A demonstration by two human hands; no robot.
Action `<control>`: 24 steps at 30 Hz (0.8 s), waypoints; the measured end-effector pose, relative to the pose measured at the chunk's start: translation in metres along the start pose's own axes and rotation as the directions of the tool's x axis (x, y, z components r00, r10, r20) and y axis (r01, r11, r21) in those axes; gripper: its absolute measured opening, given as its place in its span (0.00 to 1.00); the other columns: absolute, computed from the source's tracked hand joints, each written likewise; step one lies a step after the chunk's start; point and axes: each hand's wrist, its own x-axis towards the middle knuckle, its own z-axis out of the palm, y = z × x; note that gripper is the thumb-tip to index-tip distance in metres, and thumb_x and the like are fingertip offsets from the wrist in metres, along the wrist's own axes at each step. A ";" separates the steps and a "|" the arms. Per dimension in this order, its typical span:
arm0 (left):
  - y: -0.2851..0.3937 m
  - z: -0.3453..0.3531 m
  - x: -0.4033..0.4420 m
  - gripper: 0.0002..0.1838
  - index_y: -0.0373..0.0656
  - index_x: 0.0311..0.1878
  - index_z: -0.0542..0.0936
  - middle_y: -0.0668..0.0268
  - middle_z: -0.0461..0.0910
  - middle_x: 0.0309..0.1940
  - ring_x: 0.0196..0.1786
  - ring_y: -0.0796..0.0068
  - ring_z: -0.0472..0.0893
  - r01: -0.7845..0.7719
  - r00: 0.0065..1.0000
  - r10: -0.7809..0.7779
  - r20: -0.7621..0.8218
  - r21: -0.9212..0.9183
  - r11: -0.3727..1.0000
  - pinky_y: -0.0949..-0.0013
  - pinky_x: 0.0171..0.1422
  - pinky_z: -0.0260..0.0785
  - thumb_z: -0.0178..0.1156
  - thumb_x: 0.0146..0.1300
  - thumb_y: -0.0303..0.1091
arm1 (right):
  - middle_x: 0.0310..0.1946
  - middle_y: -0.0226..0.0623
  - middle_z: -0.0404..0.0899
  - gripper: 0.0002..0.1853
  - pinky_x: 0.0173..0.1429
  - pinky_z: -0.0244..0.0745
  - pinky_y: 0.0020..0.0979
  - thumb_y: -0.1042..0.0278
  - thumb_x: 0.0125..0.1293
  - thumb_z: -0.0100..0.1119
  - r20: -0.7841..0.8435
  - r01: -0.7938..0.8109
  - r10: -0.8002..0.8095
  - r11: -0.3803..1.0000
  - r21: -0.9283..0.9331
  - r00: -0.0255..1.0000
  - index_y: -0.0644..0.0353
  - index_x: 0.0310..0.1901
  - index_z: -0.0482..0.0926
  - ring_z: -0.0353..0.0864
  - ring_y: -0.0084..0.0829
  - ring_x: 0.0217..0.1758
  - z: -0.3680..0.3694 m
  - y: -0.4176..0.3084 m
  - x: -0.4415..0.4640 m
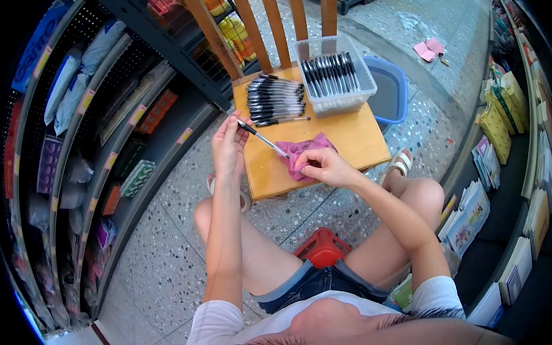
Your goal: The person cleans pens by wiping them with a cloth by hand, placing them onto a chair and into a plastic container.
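Observation:
My left hand (229,139) holds one end of a pen (262,138) with a black cap end and a clear barrel, tilted down to the right over a wooden chair seat (263,183). Near the pen's lower end, my right hand (320,167) has its fingers pinched on a pink cloth (296,152) that lies on the seat. Behind my left hand, a pile of black-and-clear pens (273,99) lies on the seat. To its right stands a clear plastic box (342,104) with a row of pens in it.
A blue basin (392,91) is on the floor behind the seat's right side. Shelves with goods (129,108) curve along the left, and shelves with books (467,214) along the right. A red stool (325,249) is beneath me. Pink paper (428,50) lies on the floor.

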 end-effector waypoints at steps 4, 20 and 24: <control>0.003 -0.002 0.001 0.14 0.37 0.49 0.75 0.64 0.80 0.37 0.40 0.75 0.80 -0.020 1.000 0.019 -0.021 -0.053 0.998 0.75 0.46 0.72 0.55 0.65 0.35 | 0.35 0.32 0.74 0.11 0.48 0.68 0.27 0.70 0.58 0.59 -0.002 0.221 -0.258 0.830 -0.512 0.966 0.64 0.42 0.77 0.72 0.25 0.41 -0.008 0.011 0.004; -0.001 0.033 0.005 0.14 0.40 0.52 0.74 0.63 0.80 0.41 0.45 0.74 0.80 0.110 0.990 -0.108 0.088 -0.022 0.994 0.72 0.49 0.74 0.53 0.66 0.35 | 0.33 0.31 0.80 0.10 0.40 0.73 0.21 0.74 0.61 0.56 -0.158 -0.005 -0.013 0.994 -0.112 0.987 0.68 0.44 0.76 0.76 0.17 0.35 -0.028 -0.033 0.000; 0.010 0.060 0.017 0.13 0.40 0.51 0.74 0.63 0.80 0.40 0.44 0.73 0.80 0.112 0.987 -0.114 0.114 0.028 0.993 0.72 0.47 0.74 0.53 0.66 0.35 | 0.31 0.31 0.80 0.10 0.37 0.72 0.19 0.74 0.61 0.56 -0.245 0.013 -0.039 0.994 -0.104 0.969 0.68 0.43 0.77 0.76 0.15 0.33 -0.044 -0.040 0.003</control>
